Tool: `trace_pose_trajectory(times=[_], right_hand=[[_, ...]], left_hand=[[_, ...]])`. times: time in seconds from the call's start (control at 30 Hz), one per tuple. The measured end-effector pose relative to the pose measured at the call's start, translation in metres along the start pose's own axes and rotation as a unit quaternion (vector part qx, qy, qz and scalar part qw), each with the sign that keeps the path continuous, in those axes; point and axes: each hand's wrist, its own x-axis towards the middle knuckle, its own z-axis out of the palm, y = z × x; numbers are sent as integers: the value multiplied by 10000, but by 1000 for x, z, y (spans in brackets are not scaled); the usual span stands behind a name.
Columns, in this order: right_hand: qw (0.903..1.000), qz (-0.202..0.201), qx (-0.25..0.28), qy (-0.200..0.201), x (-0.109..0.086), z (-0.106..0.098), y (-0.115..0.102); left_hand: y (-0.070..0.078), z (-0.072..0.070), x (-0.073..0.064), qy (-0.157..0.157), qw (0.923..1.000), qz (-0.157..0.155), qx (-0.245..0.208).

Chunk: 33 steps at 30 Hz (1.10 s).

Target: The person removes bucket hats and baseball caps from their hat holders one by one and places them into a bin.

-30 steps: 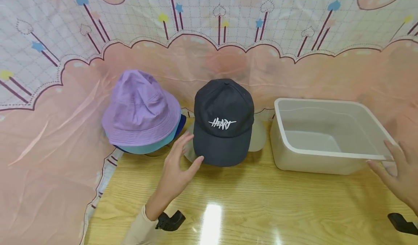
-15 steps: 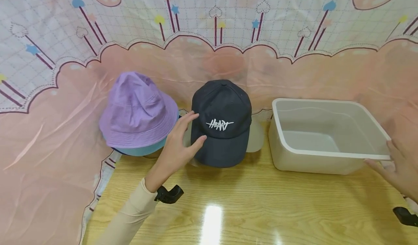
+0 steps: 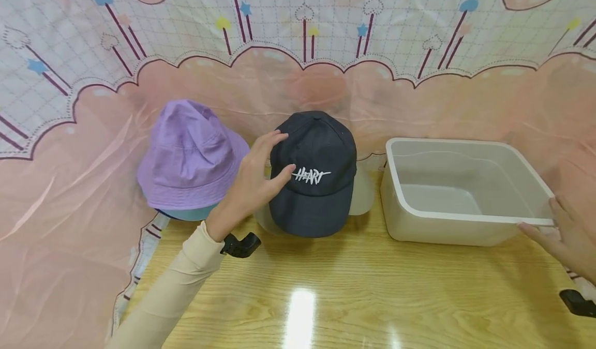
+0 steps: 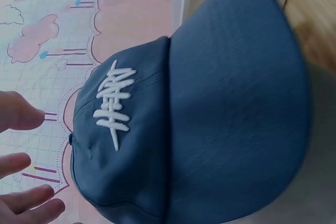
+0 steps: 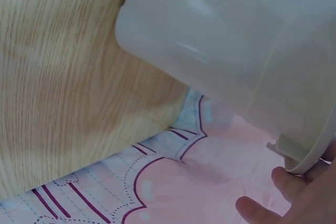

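Behind my work hangs a pink-and-white printed cloth backdrop (image 3: 372, 101), patterned with a pale grid, scalloped clouds, hearts and stars, and it drops to a yellowish wood-grain surface (image 3: 372, 282) that carries a bright white glare (image 3: 300, 318) near me. At the middle, against the cloth, sits a dark fabric baseball cap (image 3: 312, 212) with white stitched "HEART" lettering, its brim towards me; pale beige fabric (image 3: 362, 196) shows from beneath it on both sides. My left grip (image 3: 255, 176) hovers at the left part of this cap's crown, thumb and fingers spread apart and holding nothing; from the left wrist, a gap shows between the thumb and the crown. To the left stands a purple cloth bucket hat (image 3: 188, 163), stacked over a light blue brim (image 3: 188, 214), with a dark navy edge peeking out lower down; my forearm, in a long cream sleeve (image 3: 172, 282), reaches up just beside that stack. On the right, near the cap but apart from it, a beige rectangular plastic bin (image 3: 447, 230) rests upright, opening upward. My right grip (image 3: 565, 235) pinches the bin's rim at its near right corner, thumb at the front edge and fingers at the side. Each wrist bears a small black device, the left one (image 3: 241, 245) lying over the surface.
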Motion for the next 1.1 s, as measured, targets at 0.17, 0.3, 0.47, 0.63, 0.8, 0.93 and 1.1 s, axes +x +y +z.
trace_pose_trajectory(times=[0.17,0.3,0.47,0.63,0.8,0.93,1.1], right_hand=[[9998,45,-95,-142,1,-3,-4],[9994,88,-268,-201,1,-4,-4],[9994,-25,-285,-201,1,-3,-1],[9992,10,-328,-223,-1,-4,-1],[9990,61,-355,-255,-2,-5,-3],[9991,97,-310,-277,-1,-5,-2],[9989,194,-313,-303,-1,-5,1]], left_hand=[[-2,-2,14,-105,9999,-22,116],[-2,-1,26,-176,9998,11,129],[-1,0,42,-375,9989,-36,282],[-4,5,56,-686,9967,-110,427],[-8,12,69,-1101,9924,-57,546],[-12,18,76,-1446,9876,13,614],[-15,25,85,-1781,9813,101,720]])
